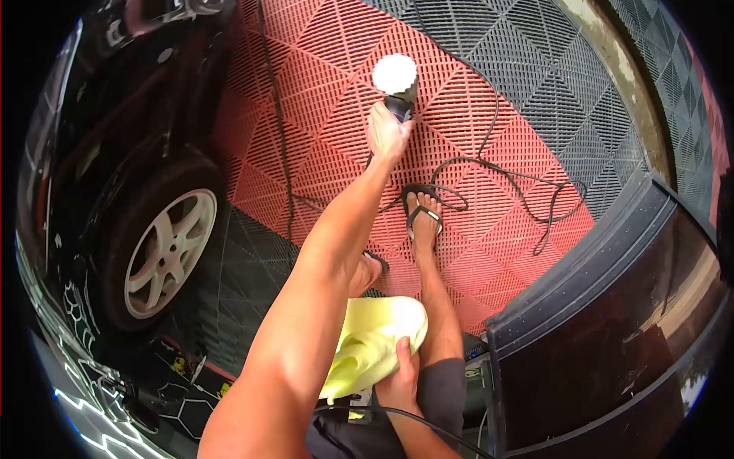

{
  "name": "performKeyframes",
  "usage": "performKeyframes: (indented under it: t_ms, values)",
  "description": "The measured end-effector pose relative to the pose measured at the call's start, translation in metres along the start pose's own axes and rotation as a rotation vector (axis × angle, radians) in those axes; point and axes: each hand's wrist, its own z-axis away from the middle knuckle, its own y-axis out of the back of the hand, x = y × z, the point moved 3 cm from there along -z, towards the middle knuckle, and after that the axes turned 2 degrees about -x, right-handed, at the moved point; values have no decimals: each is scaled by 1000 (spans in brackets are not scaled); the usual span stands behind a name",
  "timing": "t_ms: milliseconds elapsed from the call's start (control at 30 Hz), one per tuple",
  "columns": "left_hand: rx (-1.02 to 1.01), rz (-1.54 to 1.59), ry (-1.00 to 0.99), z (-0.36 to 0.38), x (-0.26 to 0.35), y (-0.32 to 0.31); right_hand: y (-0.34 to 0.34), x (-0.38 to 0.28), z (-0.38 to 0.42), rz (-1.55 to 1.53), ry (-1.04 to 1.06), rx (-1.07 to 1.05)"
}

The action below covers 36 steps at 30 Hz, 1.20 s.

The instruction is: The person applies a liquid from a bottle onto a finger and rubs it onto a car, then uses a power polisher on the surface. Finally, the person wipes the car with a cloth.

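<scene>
My left hand (pixel 388 136), on the outstretched left arm, is closed round the dark handle of a polisher-like tool (pixel 398 107). At the tool's far end a round white pad (pixel 395 74) faces up. Close to my lap, my right hand (pixel 401 380) grips a folded yellow-green cloth (pixel 376 336), its thumb pressed on the cloth's right edge. My left forearm passes over part of the cloth, and the fingers beneath it are hidden.
A black car with a silver-spoked wheel (pixel 170 252) stands on the left. Black cable (pixel 520 180) loops over the red and grey grid floor (pixel 474 268) near my sandalled foot (pixel 424 216). A dark glossy panel (pixel 604 336) lies at the lower right.
</scene>
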Motion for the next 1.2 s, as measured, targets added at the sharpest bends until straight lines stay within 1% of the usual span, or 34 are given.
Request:
performKeyframes:
  t_ms: [67, 100, 133, 200, 267, 300, 333, 367, 400, 433, 467, 500, 533, 567, 600, 633, 667, 700, 733, 800, 867, 900, 933, 967, 1000, 1033, 1067, 1100, 1133, 1167, 1200]
  values:
    - [65, -29, 0, -21, -2, -16, 2, -4, -8, 32, 54, -4]
    - [110, -18, 2, -25, -2, -22, 3, -7, -2, -17, 44, 37]
    - [113, -31, 25, -29, -3, -28, 1, -12, 0, -11, 42, 50]
    - [132, -66, -4, -31, -5, -31, -6, -22, -3, -150, 31, 53]
    - [17, -71, 37, -34, -3, -28, -19, -30, -10, -146, 85, 39]
    - [-94, -62, 88, -30, -3, -25, -14, -28, -14, -107, 173, 21]
    - [-151, -71, 71, -20, 2, -8, -11, -23, -11, -70, 242, -4]
    - [-208, 30, 142, -6, 2, 9, -5, -19, -11, -89, 226, -1]
    - [-85, -68, 32, 10, -15, 7, -6, -22, -18, -116, 210, -41]
    - [-175, -5, 91, 26, -17, 39, -14, -27, -19, -55, 132, -82]
    - [-207, 128, 195, 46, -15, 82, -15, -30, -17, 23, 60, -119]
    - [-157, 245, 189, 68, -24, 119, -11, -29, -18, 56, 37, -134]
    - [-63, 351, 134, 94, -28, 163, -8, -33, -23, 100, 27, -139]
    - [31, 250, 83, 120, -46, 197, -18, -50, -21, 63, 44, -219]
    - [25, 240, 132, 150, -64, 231, -27, -72, -16, 30, 62, -279]
    - [-97, 379, 349, 178, -66, 278, -32, -99, -22, 99, 174, -326]
    - [-78, 303, 314, 214, -89, 305, -41, -116, -16, 165, 295, -367]
    - [-98, 236, 261, 248, -104, 334, -86, -132, 11, 260, 426, -370]
    - [-228, 236, 333, 285, -120, 354, -146, -150, 36, 354, 558, -377]
    - [-512, 146, 473, 362, -144, 375, -197, -188, 37, 826, 749, -404]
    - [-742, 173, 416, 428, -141, 391, -262, -187, 86, 1177, 924, -395]
    - [-729, 204, 408, 434, -144, 401, -276, -185, 101, 1325, 971, -409]
    - [-802, 196, 344, 442, -145, 407, -289, -174, 124, 1357, 982, -422]
    - [-879, 190, 278, 444, -134, 420, -300, -155, 157, 1255, 993, -541]
    - [-791, 271, 213, 427, -128, 435, -312, -140, 180, 1147, 996, -668]
    - [-505, 549, 221, 402, -103, 471, -301, -129, 187, 1058, 813, -651]
    - [-418, 861, 374, 392, -103, 467, -321, -96, 219, 965, 753, -637]
    - [-396, 1026, 296, 370, -100, 471, -323, -70, 230, 886, 669, -650]
    - [-351, 1398, 365, 361, -84, 491, -326, -44, 250, 940, 583, -710]
    - [-292, 1772, 395, 352, -64, 521, -323, -20, 258, 942, 543, -796]
    - [-259, 1898, 343, 344, -47, 551, -308, -9, 254, 1046, 448, -806]
